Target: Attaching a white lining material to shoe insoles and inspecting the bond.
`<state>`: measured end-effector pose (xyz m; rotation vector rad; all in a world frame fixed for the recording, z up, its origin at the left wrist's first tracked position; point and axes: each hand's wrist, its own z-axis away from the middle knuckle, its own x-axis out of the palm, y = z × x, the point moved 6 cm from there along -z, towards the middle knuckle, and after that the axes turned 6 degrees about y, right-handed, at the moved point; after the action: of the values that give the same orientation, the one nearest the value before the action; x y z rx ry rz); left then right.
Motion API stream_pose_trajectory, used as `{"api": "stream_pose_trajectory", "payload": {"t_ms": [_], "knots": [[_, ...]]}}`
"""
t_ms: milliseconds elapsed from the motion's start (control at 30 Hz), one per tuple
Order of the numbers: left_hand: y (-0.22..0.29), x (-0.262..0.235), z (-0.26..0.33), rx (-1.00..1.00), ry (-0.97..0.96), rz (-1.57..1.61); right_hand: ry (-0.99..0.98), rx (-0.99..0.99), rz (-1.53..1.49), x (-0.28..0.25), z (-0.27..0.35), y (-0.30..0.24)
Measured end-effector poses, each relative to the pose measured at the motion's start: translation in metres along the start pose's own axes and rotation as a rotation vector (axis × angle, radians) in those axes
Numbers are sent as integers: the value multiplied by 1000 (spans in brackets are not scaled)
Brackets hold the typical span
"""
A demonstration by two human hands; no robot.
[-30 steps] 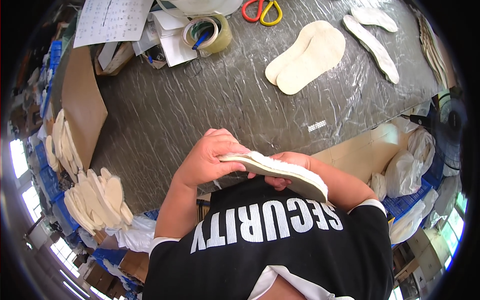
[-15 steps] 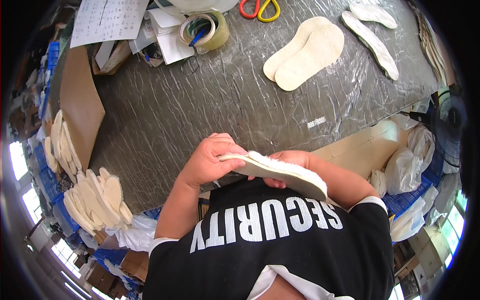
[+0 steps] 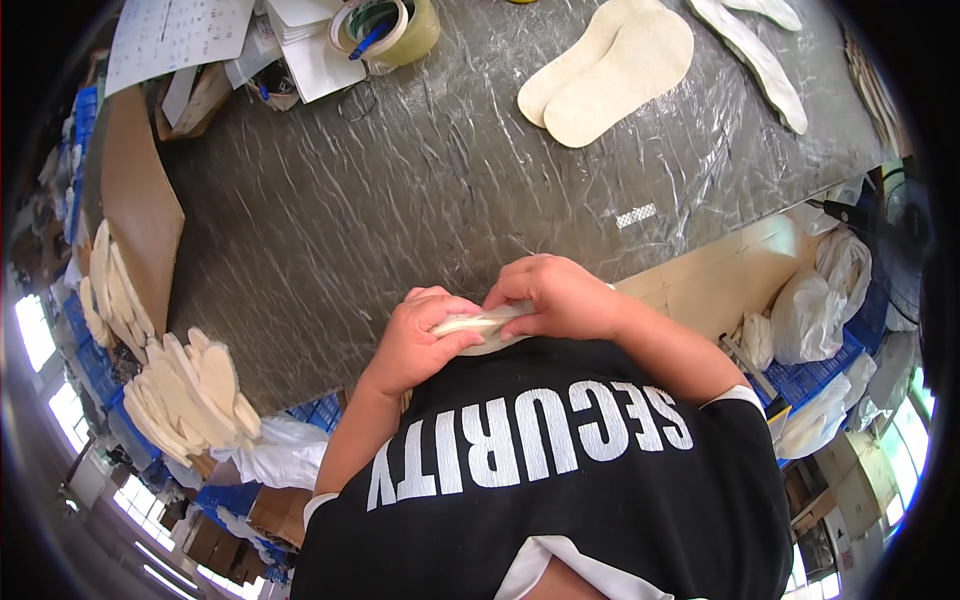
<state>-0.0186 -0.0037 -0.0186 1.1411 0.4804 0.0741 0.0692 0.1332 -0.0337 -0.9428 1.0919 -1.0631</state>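
Close to my chest, at the near edge of the table [image 3: 330, 230], both hands hold a pale, fleecy insole [image 3: 478, 326]. My left hand [image 3: 420, 338] pinches one end of it, thumb on the near side. Fingers of my right hand [image 3: 560, 300] are closed on its edge a little further right, the thumb pointing toward the left hand. The insole shows mostly edge-on, and much of it is hidden behind the fingers. Beyond my hands, two cream felt insoles [image 3: 625, 75] lie overlapping on the table.
White insoles [image 3: 755, 75] lie at the far right. Tape rolls [image 3: 415, 40] with a blue pen and papers [image 3: 180, 40] sit at the far left. Piled insoles [image 3: 190, 395] stand left of the table beside a brown board [image 3: 140, 210]. Plastic bags [image 3: 805, 325] and a fan [image 3: 900, 215] are at right.
My right hand has come from under the insole to its upper edge, nearer the left hand. The insole has turned and shows less. The view has shifted, leaving the scissors almost out of sight.
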Motion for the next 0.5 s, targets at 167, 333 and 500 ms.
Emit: {"api": "stream_pose_trajectory", "payload": {"t_ms": [167, 333, 500], "knots": [[-3, -1, 4, -7, -11, -7, -23, 28, -14, 11, -3, 2], [-1, -1, 2, 40, -41, 12, -54, 15, -8, 19, -6, 4], [-5, -4, 2, 75, -20, -5, -31, -61, 52, 19, -12, 4]]}}
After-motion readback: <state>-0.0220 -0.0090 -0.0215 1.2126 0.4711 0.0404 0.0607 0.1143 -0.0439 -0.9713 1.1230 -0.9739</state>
